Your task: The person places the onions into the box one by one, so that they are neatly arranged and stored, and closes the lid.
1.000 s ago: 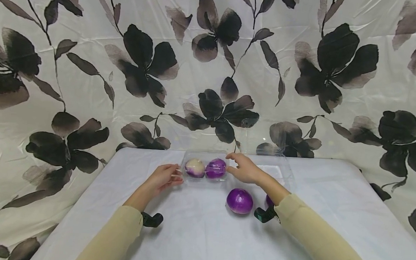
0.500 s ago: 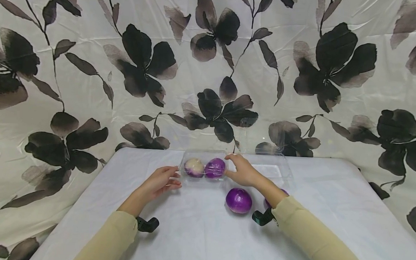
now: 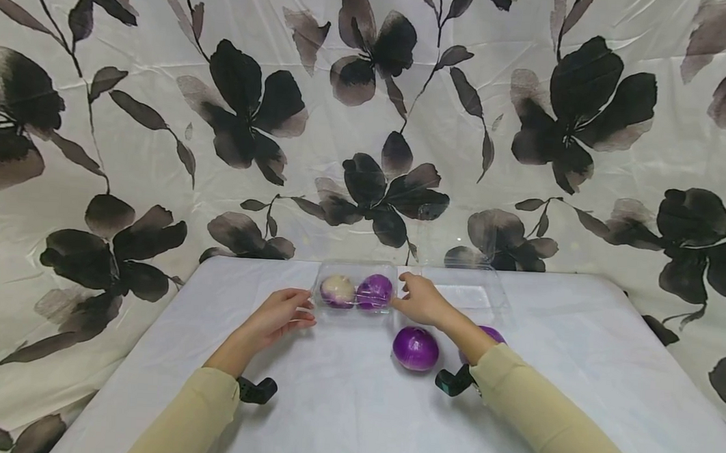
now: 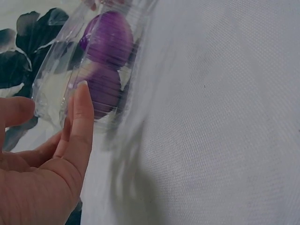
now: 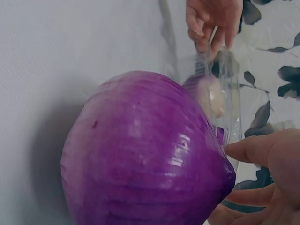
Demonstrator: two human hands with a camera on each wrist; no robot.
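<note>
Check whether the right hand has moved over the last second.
Yes, slightly downward in the head view: the right hand now sits lower relative to the back edge of the table.

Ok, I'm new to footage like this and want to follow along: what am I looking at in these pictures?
There's no machine, just a person's bare hands. The wide picture comes from a head-worn camera; the two closer ones come from a camera on each wrist.

On the white table is a clear box holding two onions, one purple and one paler on top. To its right is a second clear container. Nearer lie a loose onion and another, partly hidden by the right arm.

The left hand and right hand are at opposite ends of the box. I can't tell how firmly, if at all, they grip it.
</note>
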